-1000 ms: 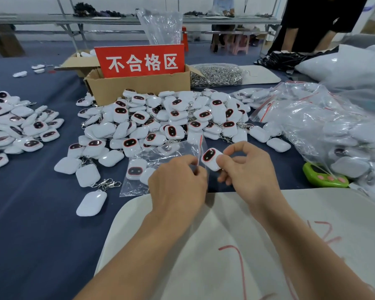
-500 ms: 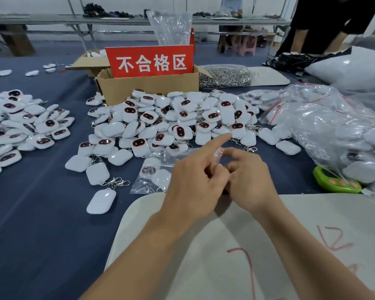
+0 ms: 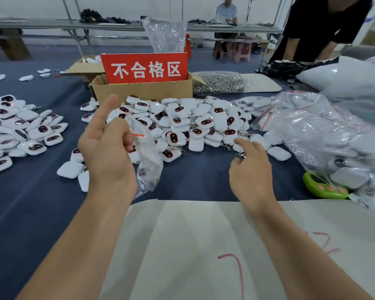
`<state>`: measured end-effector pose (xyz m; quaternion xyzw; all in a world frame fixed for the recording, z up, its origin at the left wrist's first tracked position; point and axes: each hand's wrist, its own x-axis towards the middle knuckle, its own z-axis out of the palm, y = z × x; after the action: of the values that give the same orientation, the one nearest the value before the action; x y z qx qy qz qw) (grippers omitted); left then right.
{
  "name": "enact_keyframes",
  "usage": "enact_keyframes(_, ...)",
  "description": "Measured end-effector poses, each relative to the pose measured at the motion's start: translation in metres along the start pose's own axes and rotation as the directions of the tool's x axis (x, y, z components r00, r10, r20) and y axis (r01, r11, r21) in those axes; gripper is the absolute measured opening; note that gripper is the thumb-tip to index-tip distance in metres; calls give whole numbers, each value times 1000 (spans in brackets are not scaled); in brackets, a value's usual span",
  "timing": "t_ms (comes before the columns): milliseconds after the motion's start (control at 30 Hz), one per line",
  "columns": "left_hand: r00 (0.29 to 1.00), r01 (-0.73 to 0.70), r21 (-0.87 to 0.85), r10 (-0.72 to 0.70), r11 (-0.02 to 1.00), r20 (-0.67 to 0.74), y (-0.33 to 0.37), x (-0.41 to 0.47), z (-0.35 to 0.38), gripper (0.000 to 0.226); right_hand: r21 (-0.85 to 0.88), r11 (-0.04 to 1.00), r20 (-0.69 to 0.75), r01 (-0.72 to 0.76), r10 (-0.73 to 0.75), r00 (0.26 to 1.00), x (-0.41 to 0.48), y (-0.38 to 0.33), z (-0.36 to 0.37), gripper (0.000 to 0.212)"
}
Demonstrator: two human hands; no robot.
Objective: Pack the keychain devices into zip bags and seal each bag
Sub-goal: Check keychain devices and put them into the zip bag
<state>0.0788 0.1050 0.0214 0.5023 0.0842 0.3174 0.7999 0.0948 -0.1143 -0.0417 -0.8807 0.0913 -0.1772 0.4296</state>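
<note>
Dark blue cloth (image 3: pixel 30 202) covers a long work table. More tables and a seated person (image 3: pixel 225 11) are at the back of the room, and a person in a black shirt (image 3: pixel 312 29) stands at the far right. At the near edge lies a white sheet (image 3: pixel 204 234) marked with red strokes. Beyond it a heap of white keychain devices (image 3: pixel 193 124) — many face up with dark oval screens — spreads in front of a cardboard box (image 3: pixel 143 92) carrying a red sign (image 3: pixel 144 68) with white characters. A second heap (image 3: pixel 20 131) sits to the left, well apart. Behind the box to the right lies a bag of metal clasps (image 3: pixel 219 83). A large clear bag (image 3: pixel 323 137) stuffed with small filled bags takes up the right side, and a green gadget (image 3: pixel 323 187) with pink buttons lies against its near edge.

The left hand (image 3: pixel 105 152) is raised above the cloth with its index finger pointing up, while its thumb and curled fingers pinch a zip bag (image 3: pixel 149 161) near the red seal strip. The bag hangs down from the grip with at least one device visible inside near the bottom. Whether the seal is closed cannot be told. The right hand (image 3: pixel 250 169) holds nothing — its fingers are loosely spread, the index reaching toward the near edge of the central heap, just beside a loose clasp (image 3: pixel 240 155).
</note>
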Motion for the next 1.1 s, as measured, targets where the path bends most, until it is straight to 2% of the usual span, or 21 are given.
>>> enact_keyframes(100,989,-134,71,130,988,66,6,-3,3,54,-292,952,100,96,-69,993,13,1,4,62)
enact_keyframes(167,949,-272,158,237,949,208,1,-16,9,54,-424,900,185,101,-23,983,16,2,8,59)
enact_keyframes(233,868,-418,281,288,864,405,-11,-36,14,54,-440,894,197,89,-1,980,16,1,8,44)
enact_keyframes(300,778,-495,398,190,773,598,-31,-59,17,44,-456,885,174,95,-16,985,14,-1,3,23)
enact_keyframes(367,680,-523,530,-49,667,732,-51,-76,19,44,-473,876,170,91,-10,985,10,-2,-6,17)
enact_keyframes(400,628,-550,579,-159,602,762,-60,-82,19,47,-471,877,162,95,-20,987,8,-1,-10,11)
enact_keyframes(467,582,-565,637,-294,525,759,-70,-85,19,38,-431,895,143,116,-59,988,4,2,-16,15)
enact_keyframes(533,576,-532,653,-334,539,746,-74,-80,18,36,-366,922,141,128,-81,987,5,6,-17,6)
enact_keyframes(600,566,-520,646,-341,559,750,-75,-77,17,35,-387,912,204,137,-61,977,7,7,-14,29)
enact_keyframes(633,567,-520,647,-342,558,749,-74,-76,16,35,-405,904,210,137,-53,976,6,6,-13,31)
enact_keyframes(733,619,-499,682,-330,534,712,-75,-75,13,38,-420,897,176,137,-67,982,4,10,-11,33)
enact_keyframes(800,673,-495,716,-305,492,674,-74,-73,11,39,-378,917,136,126,-80,988,-3,12,-13,26)
enact_keyframes(867,717,-475,750,-292,460,633,-71,-73,9,39,-123,992,47,26,-20,999,-13,9,-15,27)
enact_keyframes(933,757,-479,766,-239,429,608,-67,-74,10,32,157,987,1,-38,39,999,-24,3,-16,30)
enact_keyframes(1033,818,-463,751,-100,472,567,-58,-77,12,22,394,914,54,-97,83,995,-33,-1,-14,34)
enact_keyframes(1100,822,-421,728,-112,542,559,-54,-77,12,20,562,805,151,-191,127,980,-32,-4,-15,35)
